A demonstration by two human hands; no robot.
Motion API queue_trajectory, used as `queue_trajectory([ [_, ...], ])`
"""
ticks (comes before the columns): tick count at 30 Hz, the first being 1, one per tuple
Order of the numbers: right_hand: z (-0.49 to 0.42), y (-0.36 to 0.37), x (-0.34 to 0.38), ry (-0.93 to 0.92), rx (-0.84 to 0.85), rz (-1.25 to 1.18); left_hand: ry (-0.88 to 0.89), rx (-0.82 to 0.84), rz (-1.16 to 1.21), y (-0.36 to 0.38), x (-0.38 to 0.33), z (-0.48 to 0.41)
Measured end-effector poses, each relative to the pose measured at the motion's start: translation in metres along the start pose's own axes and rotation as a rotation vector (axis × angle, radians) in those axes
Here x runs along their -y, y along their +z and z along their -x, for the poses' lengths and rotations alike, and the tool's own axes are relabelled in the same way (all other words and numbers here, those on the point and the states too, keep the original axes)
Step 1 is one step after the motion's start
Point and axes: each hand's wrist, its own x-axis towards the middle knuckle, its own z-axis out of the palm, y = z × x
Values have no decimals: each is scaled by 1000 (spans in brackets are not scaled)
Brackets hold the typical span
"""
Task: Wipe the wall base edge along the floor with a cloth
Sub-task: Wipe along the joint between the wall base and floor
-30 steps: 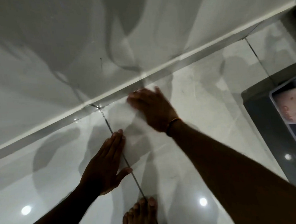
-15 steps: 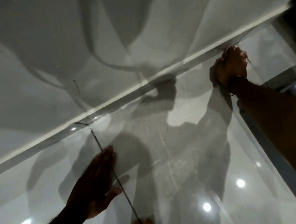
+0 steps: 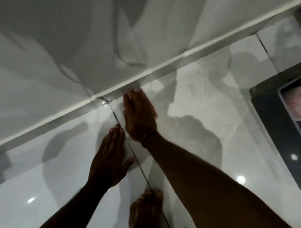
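The white wall base edge (image 3: 161,66) runs diagonally from lower left to upper right where the wall meets the glossy pale floor tiles (image 3: 190,111). My right hand (image 3: 139,112) lies flat on the floor, fingertips touching the base edge. It presses on a pale cloth (image 3: 120,110) that is hard to tell from the tile; only a light edge shows left of the hand. My left hand (image 3: 108,157) rests flat on the floor just below it, fingers together, holding nothing.
A dark grout line (image 3: 130,150) crosses the floor between my hands. My bare foot (image 3: 145,211) stands at the bottom centre. A dark grey object (image 3: 277,132) with a shiny framed panel (image 3: 299,103) sits on the floor at the right.
My right hand has swept back left along the base edge, from far right to just above my left hand. The left hand has stayed planted on the floor.
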Motion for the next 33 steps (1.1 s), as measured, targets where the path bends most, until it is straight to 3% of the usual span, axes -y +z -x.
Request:
queue_trajectory([
  [4,5,19,29,-232,94,32,17,36,-88,5,9,1],
  [9,-10,17,-1,-460,23,61,-53,9,-76,9,0,1],
  [14,-19,1,-53,-178,-118,139,-46,-44,-26,8,-2,1],
  [18,-8,3,-27,40,-106,65,-51,-21,-27,7,-3,2],
  [24,0,7,6,-289,76,100,-57,-22,-48,9,-7,0],
  [28,-14,-24,-60,-252,54,224,-44,-9,-38,6,-9,-6],
  [33,-28,-98,-193,99,95,359,-69,-2,-28,3,-15,1],
])
